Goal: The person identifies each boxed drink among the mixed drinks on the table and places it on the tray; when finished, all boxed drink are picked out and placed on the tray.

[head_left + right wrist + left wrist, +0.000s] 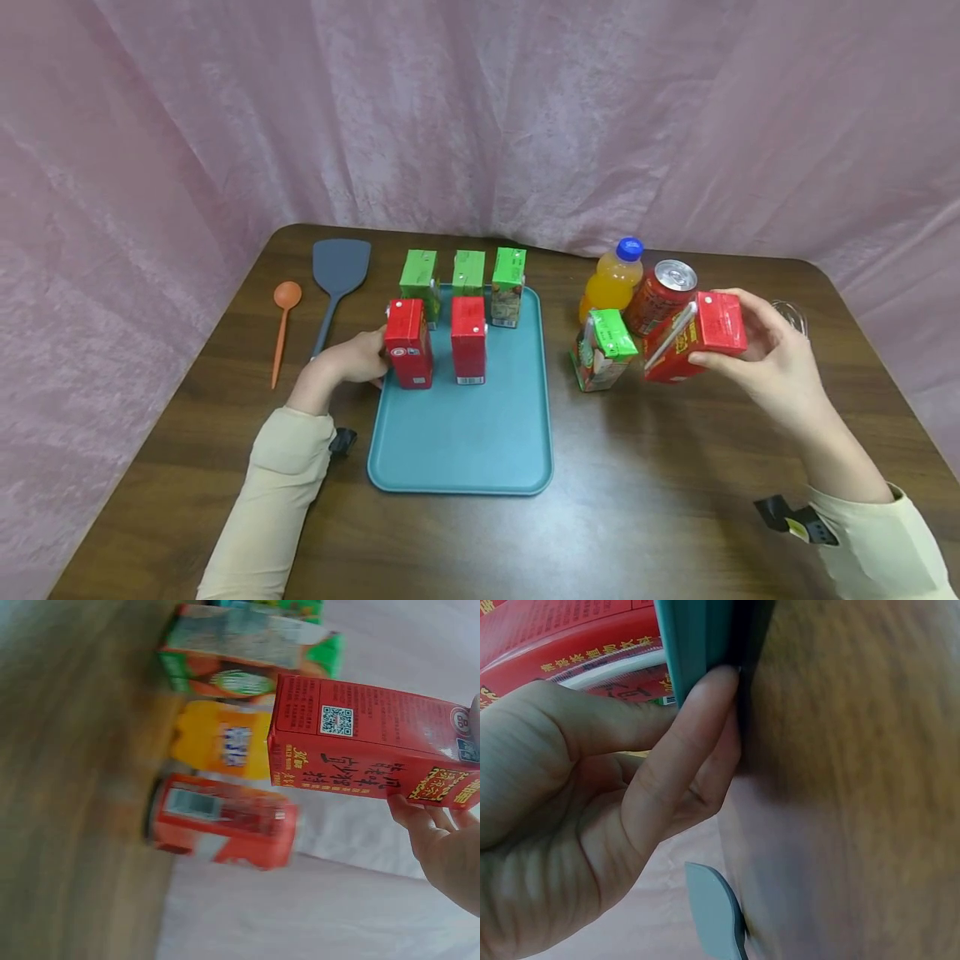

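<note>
My left hand (pixel 356 357) pinches the rim of the blue-green tray (pixel 459 450) at its left side; in the left wrist view, fingertips reach beneath the rim (pixel 697 645). Beside that hand a red drink carton (pixel 408 346) stands on the tray, with another red carton (pixel 468 346) to its right. Behind them is a row of green-topped cartons, left (pixel 420 279), middle (pixel 468 271) and right (pixel 508 287). On the right, my right hand (pixel 776 358) grips a tilted red drink carton (pixel 360 742), its lower end apart from the table in the right wrist view.
A green-topped carton (pixel 603 350), an orange drink bottle (pixel 615 283) with a blue cap and a red can (pixel 663 296) stand right of the tray. A wire object (pixel 791 315) is partly hidden behind my right hand. Leftward lie a grey spatula (pixel 341 267) and an orange spoon (pixel 287 317).
</note>
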Tool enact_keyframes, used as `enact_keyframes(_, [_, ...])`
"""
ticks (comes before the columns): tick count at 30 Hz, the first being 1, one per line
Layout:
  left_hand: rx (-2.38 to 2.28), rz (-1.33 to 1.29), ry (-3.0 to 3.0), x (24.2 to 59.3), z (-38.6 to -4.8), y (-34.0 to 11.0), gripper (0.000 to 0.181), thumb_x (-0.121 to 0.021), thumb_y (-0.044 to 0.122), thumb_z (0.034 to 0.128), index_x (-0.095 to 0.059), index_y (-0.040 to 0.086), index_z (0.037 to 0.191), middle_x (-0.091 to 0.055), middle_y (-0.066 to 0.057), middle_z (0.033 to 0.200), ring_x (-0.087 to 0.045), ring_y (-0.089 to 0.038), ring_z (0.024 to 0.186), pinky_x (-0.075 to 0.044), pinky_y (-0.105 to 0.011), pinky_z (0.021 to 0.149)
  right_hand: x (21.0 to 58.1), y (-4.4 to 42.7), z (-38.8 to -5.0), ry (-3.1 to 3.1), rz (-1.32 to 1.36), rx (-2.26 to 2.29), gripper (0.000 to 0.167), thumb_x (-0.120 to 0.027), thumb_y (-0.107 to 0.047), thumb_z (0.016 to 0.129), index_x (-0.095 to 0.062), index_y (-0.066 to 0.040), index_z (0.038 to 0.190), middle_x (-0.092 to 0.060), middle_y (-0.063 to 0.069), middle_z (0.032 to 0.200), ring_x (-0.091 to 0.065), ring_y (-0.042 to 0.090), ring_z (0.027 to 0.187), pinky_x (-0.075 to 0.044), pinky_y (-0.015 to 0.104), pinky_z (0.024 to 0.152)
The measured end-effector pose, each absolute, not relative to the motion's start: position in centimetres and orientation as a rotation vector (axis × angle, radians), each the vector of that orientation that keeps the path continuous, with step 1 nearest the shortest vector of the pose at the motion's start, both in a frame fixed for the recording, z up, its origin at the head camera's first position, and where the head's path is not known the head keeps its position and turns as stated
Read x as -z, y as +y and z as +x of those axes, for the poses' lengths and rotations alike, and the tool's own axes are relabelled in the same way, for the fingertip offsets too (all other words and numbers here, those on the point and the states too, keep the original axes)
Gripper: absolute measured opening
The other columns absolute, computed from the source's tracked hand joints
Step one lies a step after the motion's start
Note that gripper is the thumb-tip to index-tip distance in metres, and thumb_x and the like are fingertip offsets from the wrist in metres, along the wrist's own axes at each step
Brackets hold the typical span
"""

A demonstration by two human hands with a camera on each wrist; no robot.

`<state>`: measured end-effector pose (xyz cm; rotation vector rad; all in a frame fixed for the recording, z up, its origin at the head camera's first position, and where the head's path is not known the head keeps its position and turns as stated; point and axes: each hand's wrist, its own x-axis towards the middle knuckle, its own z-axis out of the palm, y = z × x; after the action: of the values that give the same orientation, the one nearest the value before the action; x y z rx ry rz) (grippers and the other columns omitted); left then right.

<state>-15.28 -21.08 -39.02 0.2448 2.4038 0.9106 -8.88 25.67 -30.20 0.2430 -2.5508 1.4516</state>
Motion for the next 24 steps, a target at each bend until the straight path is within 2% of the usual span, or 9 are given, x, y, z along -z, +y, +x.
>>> enact_keyframes(6, [-0.907, 0.264, 2.404, 39.1, -15.2, -21.1, 0.062, -0.049, -0.004, 0.0862, -0.023, -0.002, 0.143, -0.048, -0.027, 0.124, -0.060, -0.028, 0.085, -0.055, -0.035, 0.066, 28.0, 24.8, -7.7, -2.293, 0.349, -1.703, 0.073, -0.070, 0.022, 0.067, -0.051, -0.006, 0.132, -0.057, 0.000, 0.112, -0.055, 0.009, 0.091, -0.050, 0.010, 0.069])
enact_keyframes(11, [-0.899, 0.250, 2.409, 39.1, -15.2, -21.1, 0.063, -0.051, -0.003, 0.0863, -0.023, -0.002, 0.143, -0.050, -0.026, 0.121, -0.060, -0.027, 0.084, -0.055, -0.035, 0.066, 26.6, 23.7, -7.3, -2.013, 0.490, -1.937, 0.073, -0.063, 0.032, 0.063, -0.049, 0.005, 0.129, -0.058, 0.009, 0.115, -0.055, 0.015, 0.100, -0.051, 0.015, 0.076])
enact_keyframes(19, [-0.900, 0.242, 2.402, 39.0, -15.2, -21.0, 0.066, -0.051, -0.003, 0.0853, -0.021, -0.003, 0.144, -0.050, -0.026, 0.121, -0.060, -0.027, 0.083, -0.056, -0.035, 0.066, 25.8, 21.4, -7.7, -1.935, 0.597, -1.968, 0.072, -0.065, 0.029, 0.064, -0.049, 0.003, 0.129, -0.055, 0.011, 0.119, -0.052, 0.020, 0.108, -0.051, 0.018, 0.081])
enact_keyframes(24, [-0.893, 0.261, 2.408, 39.0, -15.4, -21.1, 0.068, -0.048, -0.006, 0.0836, -0.019, -0.003, 0.145, -0.051, -0.026, 0.120, -0.061, -0.023, 0.075, -0.055, -0.033, 0.064, 26.0, 19.2, -8.2, -1.895, 0.656, -2.010, 0.071, -0.069, 0.027, 0.063, -0.049, 0.005, 0.128, -0.056, 0.012, 0.118, -0.054, 0.021, 0.106, -0.051, 0.021, 0.083])
